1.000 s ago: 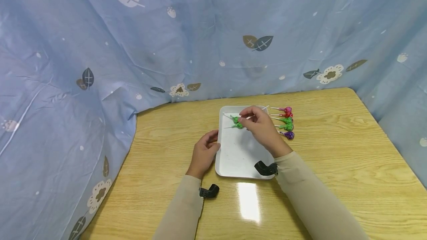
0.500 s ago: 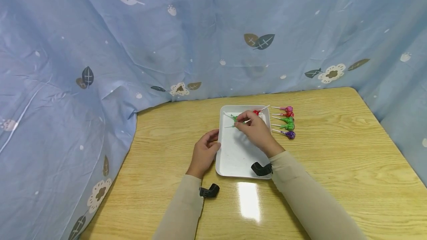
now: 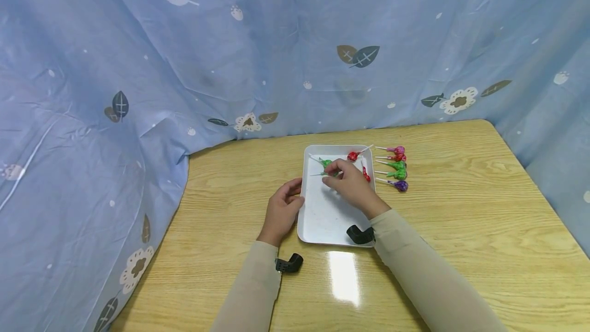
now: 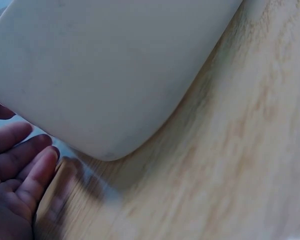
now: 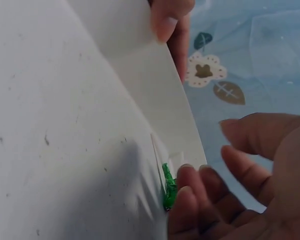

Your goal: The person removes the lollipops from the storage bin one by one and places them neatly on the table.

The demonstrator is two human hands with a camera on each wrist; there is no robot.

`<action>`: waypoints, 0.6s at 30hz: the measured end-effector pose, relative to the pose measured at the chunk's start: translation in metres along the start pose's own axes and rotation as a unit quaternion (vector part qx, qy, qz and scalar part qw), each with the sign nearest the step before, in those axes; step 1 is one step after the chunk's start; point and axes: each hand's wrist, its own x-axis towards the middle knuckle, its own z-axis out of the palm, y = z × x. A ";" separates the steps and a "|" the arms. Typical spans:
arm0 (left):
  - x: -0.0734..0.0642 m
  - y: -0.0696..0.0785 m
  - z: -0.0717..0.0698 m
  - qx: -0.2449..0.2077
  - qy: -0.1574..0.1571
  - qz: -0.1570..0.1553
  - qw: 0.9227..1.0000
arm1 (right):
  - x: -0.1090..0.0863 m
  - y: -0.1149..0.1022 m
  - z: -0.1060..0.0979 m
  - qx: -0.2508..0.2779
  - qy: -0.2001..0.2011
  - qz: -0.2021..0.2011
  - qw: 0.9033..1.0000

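Note:
A white tray (image 3: 318,214) lies on the table. My left hand (image 3: 282,211) holds its left edge, thumb at the rim and fingers along the outer wall; in the left wrist view those fingers (image 4: 35,177) show beside the rim. Over the upper middle of the tray is my right hand (image 3: 350,186). In the right wrist view its thumb and fingers stand apart, with nothing seen between them. Right at its fingertips lies a green-wrapped lollipop (image 3: 325,163), with a second one just below, partly hidden. Two red lollipops, one (image 3: 353,156) near the far right corner, lie in the tray too.
Right of the tray several lollipops lie in a column, sticks to the left: pink (image 3: 399,150), red, green and, nearest, purple (image 3: 402,186). A blue patterned curtain (image 3: 295,65) borders the wooden table (image 3: 461,209) at the back and both sides.
My right hand has moved left and slightly toward me, uncovering the two red lollipops at the tray's right side. My left hand stays at the tray edge.

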 end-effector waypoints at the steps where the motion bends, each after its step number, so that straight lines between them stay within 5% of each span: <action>1: 0.000 0.000 0.000 -0.001 -0.001 0.000 1.000 | 0.000 0.002 0.000 -0.005 -0.002 0.001 1.000; 18: 0.000 0.000 0.001 -0.014 0.009 0.005 1.000 | 0.003 0.017 0.000 -0.060 0.045 -0.004 0.997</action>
